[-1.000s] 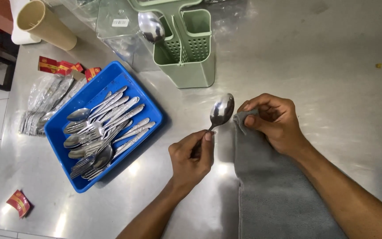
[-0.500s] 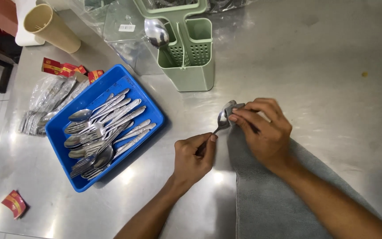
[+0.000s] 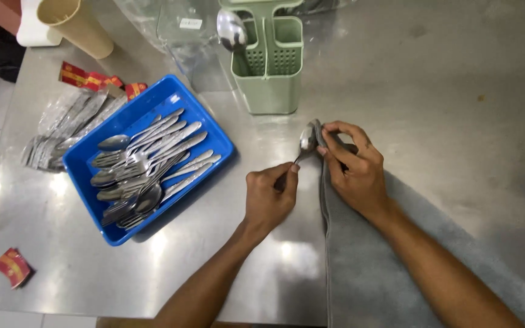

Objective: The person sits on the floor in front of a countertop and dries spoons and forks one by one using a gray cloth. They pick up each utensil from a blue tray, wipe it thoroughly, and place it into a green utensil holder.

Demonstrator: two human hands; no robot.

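Left hand [image 3: 268, 197]: closed on the handle of a spoon [image 3: 305, 141], which I see held low over the bench [image 3: 457, 91], bowl pointing away from me.

Right hand [image 3: 350, 167]: pinching the top edge of a grey cloth [image 3: 366, 267] against the spoon's bowl; thumb and fingers closed on the fabric. The cloth runs from there down the bench toward me.

Step, as I judge it: wiping the spoon's bowl dry or clean.

Next move calls for, in my view: a firm hold on the handle while the cloth rubs both faces of the bowl.

Nearby: green cutlery holder [image 3: 268, 61] with one spoon standing in it; blue tray [image 3: 211, 118] of mixed cutlery to the left; red sachets [image 3: 89, 78]; beige cup [image 3: 74, 24].
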